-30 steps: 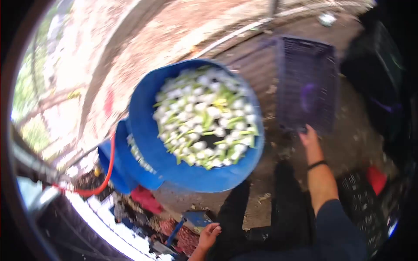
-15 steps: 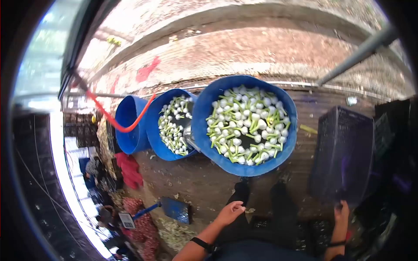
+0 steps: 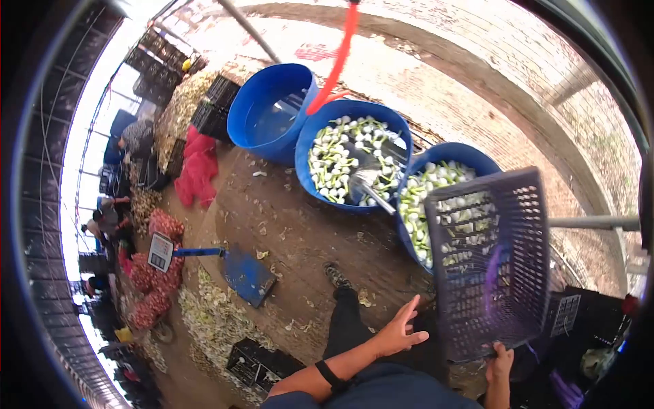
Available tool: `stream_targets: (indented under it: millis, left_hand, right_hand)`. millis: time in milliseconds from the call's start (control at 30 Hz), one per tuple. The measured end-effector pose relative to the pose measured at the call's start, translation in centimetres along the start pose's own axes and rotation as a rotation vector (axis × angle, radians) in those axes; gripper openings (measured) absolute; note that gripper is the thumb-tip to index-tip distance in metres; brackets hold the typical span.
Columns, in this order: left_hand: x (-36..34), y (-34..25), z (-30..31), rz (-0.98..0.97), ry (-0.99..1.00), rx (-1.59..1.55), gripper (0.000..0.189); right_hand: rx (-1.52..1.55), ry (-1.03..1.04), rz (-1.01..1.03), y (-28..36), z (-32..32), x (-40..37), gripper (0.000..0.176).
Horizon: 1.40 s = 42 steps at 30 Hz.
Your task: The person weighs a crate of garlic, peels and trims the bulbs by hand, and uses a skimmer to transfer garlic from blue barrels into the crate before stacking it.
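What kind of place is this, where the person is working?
Probably a vegetable-processing shed: pale bulbs with green stems lie in a blue tub, with packed red sacks and a scale beyond.

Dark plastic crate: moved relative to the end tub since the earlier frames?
Yes. Earlier a gap showed between it and the bulb-filled end tub; now the crate, gripped by the right hand, has shifted left, overlapping that tub in view.

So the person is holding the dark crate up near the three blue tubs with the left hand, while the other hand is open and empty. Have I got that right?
Nearly: it's the wrong hand. The head view shows the right hand gripping the crate near the three blue tubs; the left hand is the open, empty one.
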State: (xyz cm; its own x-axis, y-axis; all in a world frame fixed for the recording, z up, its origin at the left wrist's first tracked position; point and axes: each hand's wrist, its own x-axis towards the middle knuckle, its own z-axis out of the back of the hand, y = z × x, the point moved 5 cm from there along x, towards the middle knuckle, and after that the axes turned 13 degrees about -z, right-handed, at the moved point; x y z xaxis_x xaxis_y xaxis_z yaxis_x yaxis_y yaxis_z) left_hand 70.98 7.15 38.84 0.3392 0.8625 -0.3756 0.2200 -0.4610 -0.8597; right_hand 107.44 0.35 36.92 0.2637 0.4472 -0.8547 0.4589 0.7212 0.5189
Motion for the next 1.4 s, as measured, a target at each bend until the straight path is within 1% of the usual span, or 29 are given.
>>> stream_targets:
  millis: [33,100,133,200,233,300,333,367,400,433,500,567,600,633,667,700,733,767,833,900,933,1033,1100,1133,1167,1267,1300,1367,1400]
  left_hand:
    - [-1.1,-0.5,2.6,-0.021,-0.007,-0.018,0.109]
    - [-4.2,-0.8,9.0,-0.003,-0.261,0.023,0.103]
    - [-5.7,-1.1,11.8,-0.009,-0.280,-0.009,0.103]
    - [-8.5,-2.2,18.2,-0.056,-0.488,-0.144,0.088]
    - [-10.2,-2.5,21.6,-0.157,-0.674,0.099,0.065]
    - [-13.6,-1.1,27.8,-0.109,-0.847,0.129,0.058]
    - [-15.3,1.9,30.6,-0.075,-0.945,-0.005,0.047]
    - [-16.6,0.8,33.3,-0.043,-1.018,-0.006,0.046]
    - [-17.6,3.0,36.1,-0.083,-1.086,-0.153,0.045]
    - [-18.6,4.7,38.8,-0.058,-1.143,-0.160,0.039]
    - [-19.6,8.8,44.5,-0.160,-1.215,-0.317,0.045]
    - [-20.7,11.9,49.3,-0.018,-1.265,-0.381,0.060]
    - [-20.7,13.6,51.5,-0.006,-1.252,-0.391,0.060]
    - [-20.8,15.6,53.6,-0.018,-1.272,-0.423,0.060]
    - [-20.7,17.7,55.5,-0.028,-1.292,-0.454,0.060]
    - [-20.4,19.8,57.3,-0.012,-1.283,-0.464,0.060]
    - [-20.1,21.9,59.1,-0.008,-1.307,-0.435,0.059]
    - [-19.7,24.0,60.6,-0.007,-1.335,-0.407,0.057]
    - [-18.3,27.6,63.7,0.035,-1.352,-0.402,0.059]
    - [-16.8,31.3,65.9,0.105,-1.342,-0.402,0.061]
    - [-15.6,32.9,67.2,0.068,-1.312,-0.410,0.062]
    - [-12.0,37.0,69.2,0.032,-1.247,-0.468,0.063]
    - [-8.8,38.5,70.0,0.027,-1.207,-0.496,0.063]
    - [-7.8,39.2,70.2,0.118,-1.203,-0.479,0.064]
    - [-7.4,39.4,70.2,0.207,-1.198,-0.456,0.066]
    - [-7.0,38.4,68.7,0.159,-1.327,-0.482,0.064]
    - [-7.1,38.3,68.2,0.154,-1.321,-0.475,0.064]
    - [-9.9,38.0,67.8,0.714,-1.544,0.139,0.065]
    - [-9.4,36.4,67.4,0.705,-1.548,0.146,0.065]
  right_hand:
    - [-0.037,0.087,0.024,-0.7,-4.5,-0.4,0.034]
    - [-0.088,0.021,-0.015,-2.9,-13.8,-2.6,0.024]
    - [-0.128,0.077,-0.032,-3.8,-19.3,-3.7,0.019]
    - [-0.199,0.201,-0.080,-7.3,-27.4,-4.8,0.009]
    - [-0.218,0.268,-0.101,-9.6,-31.0,-4.2,0.005]
    - [-0.373,0.268,-0.123,-14.0,-37.9,-3.7,0.003]
    - [-0.426,0.316,-0.169,-16.0,-41.4,-3.8,0.005]
    - [-0.477,0.357,-0.219,-17.8,-44.9,-4.1,0.007]
    - [-0.556,0.433,-0.240,-20.7,-46.9,-2.5,0.011]
    - [-0.635,0.509,-0.259,-23.1,-48.7,-0.9,0.017]
    - [-0.835,0.464,-0.431,-23.2,-54.4,-1.7,0.030]
    - [-0.863,0.649,-0.116,-21.4,-59.7,0.4,0.038]
    - [-1.115,0.605,0.207,-21.8,-58.8,7.1,0.041]
    - [-1.399,0.477,0.351,-19.2,-60.7,9.9,0.046]
    - [-1.241,0.340,0.536,-17.0,-62.4,11.5,0.046]
    - [-1.300,0.276,0.801,-15.2,-64.1,14.4,0.046]
    - [-1.462,0.171,0.859,-13.8,-65.5,17.6,0.046]
    - [-1.549,0.164,0.960,-12.8,-67.1,20.2,0.048]
    - [-1.801,0.101,0.943,-12.7,-68.7,27.6,0.046]
    - [-2.049,0.061,0.695,-13.8,-68.9,33.9,0.045]
    - [-2.166,0.047,0.561,-14.6,-68.6,36.2,0.044]
    - [-2.331,0.058,0.411,-16.1,-67.7,40.3,0.037]
    - [-2.275,-0.030,0.442,-16.1,-67.1,41.4,0.034]
    - [-2.201,-0.090,0.486,-15.7,-67.3,41.0,0.030]
    - [-2.170,-0.071,0.677,-14.7,-67.9,39.8,0.031]
    - [-2.166,-0.058,0.603,-10.5,-70.1,36.0,0.031]
    - [-2.128,-0.049,0.631,-8.7,-70.1,34.5,0.031]
    - [-2.019,-0.043,0.615,-5.2,-69.1,32.2,0.031]
    - [-1.920,-0.035,0.598,-3.8,-68.9,30.9,0.032]
